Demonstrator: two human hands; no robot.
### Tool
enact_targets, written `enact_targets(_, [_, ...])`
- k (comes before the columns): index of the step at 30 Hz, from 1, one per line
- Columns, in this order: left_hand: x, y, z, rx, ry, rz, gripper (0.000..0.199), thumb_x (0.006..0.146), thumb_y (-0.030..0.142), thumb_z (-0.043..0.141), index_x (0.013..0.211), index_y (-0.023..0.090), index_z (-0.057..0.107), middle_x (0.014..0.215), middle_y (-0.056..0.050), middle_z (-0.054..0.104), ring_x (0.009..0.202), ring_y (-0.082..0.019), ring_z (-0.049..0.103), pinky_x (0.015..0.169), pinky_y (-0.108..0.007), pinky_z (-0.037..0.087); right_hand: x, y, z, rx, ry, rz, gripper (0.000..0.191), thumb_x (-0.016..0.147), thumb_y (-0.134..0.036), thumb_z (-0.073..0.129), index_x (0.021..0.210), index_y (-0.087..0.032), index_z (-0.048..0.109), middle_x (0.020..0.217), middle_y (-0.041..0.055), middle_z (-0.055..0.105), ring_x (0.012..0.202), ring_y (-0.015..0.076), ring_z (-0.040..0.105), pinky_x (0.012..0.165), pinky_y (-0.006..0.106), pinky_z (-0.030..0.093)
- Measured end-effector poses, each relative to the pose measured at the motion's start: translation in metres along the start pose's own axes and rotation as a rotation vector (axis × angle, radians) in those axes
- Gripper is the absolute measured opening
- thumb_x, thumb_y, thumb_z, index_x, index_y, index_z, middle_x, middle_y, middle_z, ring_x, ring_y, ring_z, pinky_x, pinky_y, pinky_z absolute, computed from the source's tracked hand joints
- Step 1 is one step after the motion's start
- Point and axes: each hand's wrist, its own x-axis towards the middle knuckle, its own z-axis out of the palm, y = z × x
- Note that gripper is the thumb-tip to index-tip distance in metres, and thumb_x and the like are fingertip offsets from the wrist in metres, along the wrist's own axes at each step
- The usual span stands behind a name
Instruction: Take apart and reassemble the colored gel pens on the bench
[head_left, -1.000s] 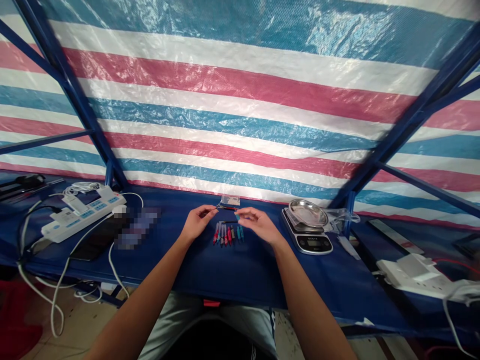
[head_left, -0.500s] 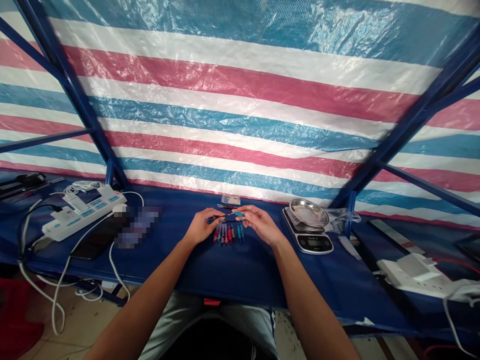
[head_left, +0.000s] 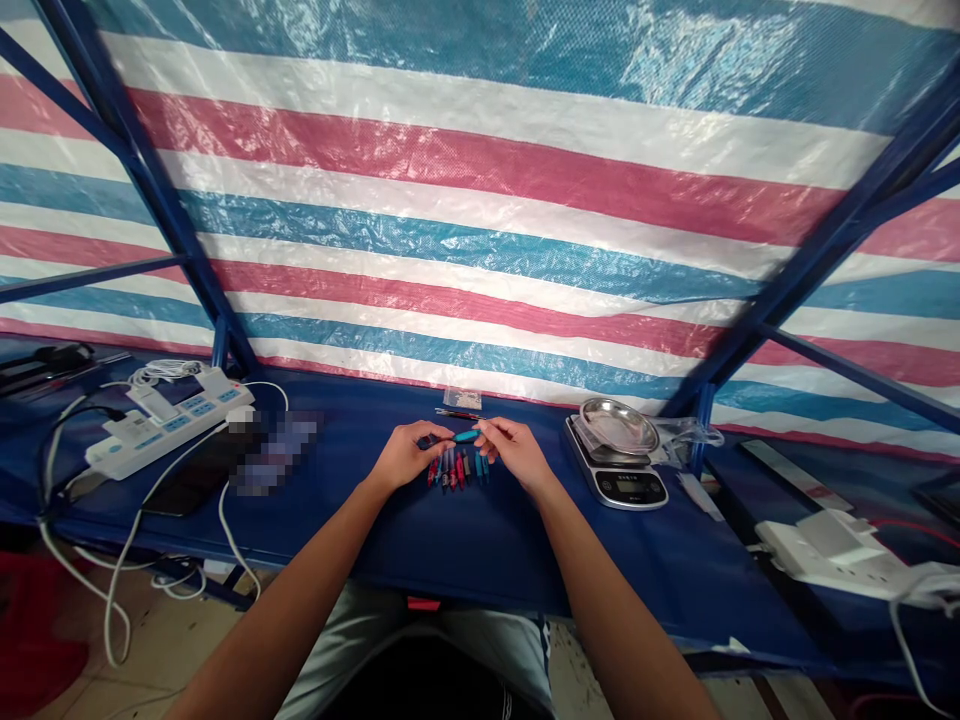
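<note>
A teal pen [head_left: 466, 437] lies level between my two hands above the blue table. Its right end is pinched in the fingertips of my right hand [head_left: 514, 450]. My left hand [head_left: 409, 452] is closed at its left end, on a dark slim pen part that meets the teal piece; the fingers partly hide it. Below my hands, several small red, purple, grey and blue pen pieces [head_left: 455, 470] lie in a row. Just beyond them are thin dark rods [head_left: 459, 413] and a small clear bag [head_left: 463, 398] with tiny pale bits.
A kitchen scale [head_left: 628, 485] with a metal bowl [head_left: 619, 426] stands to the right, beside crumpled clear plastic. Power strips [head_left: 169, 425] with white cables and a dark phone [head_left: 195, 475] are at left. Blue frame posts and a striped sheet [head_left: 480, 240] rise behind.
My hands have come closer together. The teal piece, apart from the dark part at first, now joins or touches it end to end. The dark stick below them no longer shows.
</note>
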Motion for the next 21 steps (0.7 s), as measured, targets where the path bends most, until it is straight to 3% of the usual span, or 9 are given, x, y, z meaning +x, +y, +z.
enact_targets(5, [0.0,0.0,0.0,-0.046,-0.012,-0.107,0.046,0.087,0.041,0.081,0.13,0.026,0.073,0.102,-0.004,0.084,0.095,-0.025,0.079,0.091,-0.038,0.062,-0.003,-0.004,0.002,-0.099,-0.1,-0.097,0.038,0.087,-0.053,0.079,0.109,-0.022,0.077,0.099,0.0061,0.077,0.074,0.0192,0.07,0.069,0.033,0.057])
enact_targets(8, [0.0,0.001,-0.001,-0.027,-0.002,-0.101,0.042,0.086,0.039,0.081,0.125,0.025,0.074,0.102,-0.004,0.084,0.096,-0.025,0.079,0.09,-0.037,0.061,-0.006,-0.006,0.003,-0.188,-0.123,-0.126,0.035,0.09,-0.052,0.076,0.107,-0.021,0.075,0.094,0.0049,0.076,0.069,0.0179,0.067,0.067,0.032,0.055])
enact_targets(12, [0.0,0.004,-0.002,-0.026,-0.003,-0.076,0.038,0.086,0.036,0.08,0.122,0.024,0.075,0.101,-0.004,0.085,0.096,-0.025,0.079,0.092,-0.038,0.061,-0.009,-0.006,0.003,-0.442,-0.086,-0.159,0.038,0.102,-0.055,0.059,0.088,-0.021,0.071,0.074,0.0022,0.071,0.065,0.0181,0.063,0.068,0.032,0.05])
enact_targets(14, [0.0,0.003,-0.001,-0.03,-0.001,-0.061,0.037,0.086,0.035,0.08,0.122,0.024,0.076,0.101,-0.004,0.085,0.096,-0.025,0.079,0.091,-0.038,0.061,-0.011,-0.007,0.002,-0.489,-0.085,-0.179,0.035,0.102,-0.055,0.06,0.097,-0.023,0.073,0.077,0.0021,0.073,0.068,0.0188,0.063,0.07,0.032,0.049])
enact_targets(17, [-0.001,0.0,0.0,-0.023,0.007,-0.046,0.037,0.086,0.034,0.079,0.122,0.025,0.076,0.102,-0.003,0.084,0.096,-0.025,0.079,0.09,-0.038,0.062,-0.012,-0.01,0.001,-0.436,-0.127,-0.239,0.033,0.096,-0.052,0.07,0.116,-0.025,0.073,0.101,0.0045,0.077,0.08,0.0209,0.067,0.074,0.033,0.051])
enact_targets(19, [-0.001,-0.002,0.0,-0.018,0.007,-0.039,0.038,0.086,0.035,0.08,0.122,0.026,0.076,0.103,-0.003,0.084,0.098,-0.026,0.079,0.09,-0.038,0.063,-0.012,-0.011,0.001,-0.435,-0.156,-0.25,0.03,0.099,-0.051,0.067,0.107,-0.024,0.076,0.099,0.0048,0.077,0.079,0.0208,0.067,0.073,0.032,0.051])
enact_targets(21, [0.0,-0.003,0.0,-0.012,0.013,-0.036,0.038,0.086,0.035,0.081,0.122,0.026,0.076,0.104,-0.004,0.084,0.099,-0.026,0.079,0.092,-0.039,0.062,-0.012,-0.011,0.002,-0.479,-0.142,-0.232,0.033,0.102,-0.052,0.061,0.096,-0.023,0.077,0.085,0.0035,0.075,0.069,0.0192,0.063,0.069,0.032,0.049])
